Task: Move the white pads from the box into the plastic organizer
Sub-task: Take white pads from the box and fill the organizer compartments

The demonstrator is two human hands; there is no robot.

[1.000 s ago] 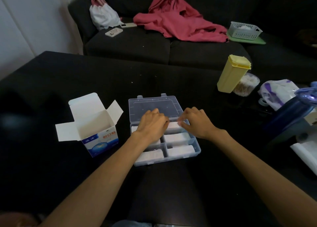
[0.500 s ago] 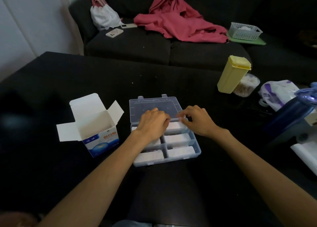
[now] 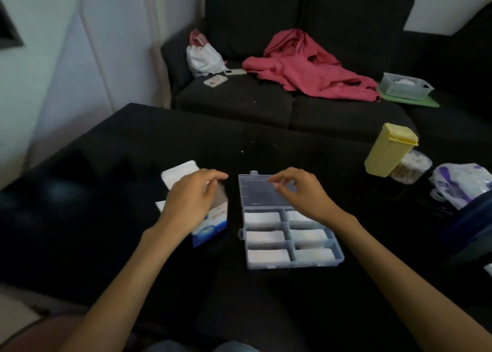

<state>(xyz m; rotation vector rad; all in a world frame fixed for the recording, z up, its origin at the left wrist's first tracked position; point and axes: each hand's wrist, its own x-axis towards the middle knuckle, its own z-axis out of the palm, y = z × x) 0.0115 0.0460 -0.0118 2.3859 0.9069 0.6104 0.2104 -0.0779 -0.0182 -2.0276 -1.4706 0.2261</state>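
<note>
Six white pads [image 3: 262,217] were seen lying in the compartments of the plastic organizer [image 3: 332,262] on the black table [image 3: 133,149], while the left hand [image 3: 190,201] was held loosely curled over the box [image 3: 213,222] and the right hand [image 3: 300,192], fingers bent and empty, was poised above the open lid [image 3: 255,192].

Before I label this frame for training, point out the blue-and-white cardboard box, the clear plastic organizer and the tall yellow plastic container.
blue-and-white cardboard box [image 3: 213,225]: head view, on its printed front face.
clear plastic organizer [image 3: 294,264]: head view, on its near front wall.
tall yellow plastic container [image 3: 386,153]: head view, on its side wall.
</note>
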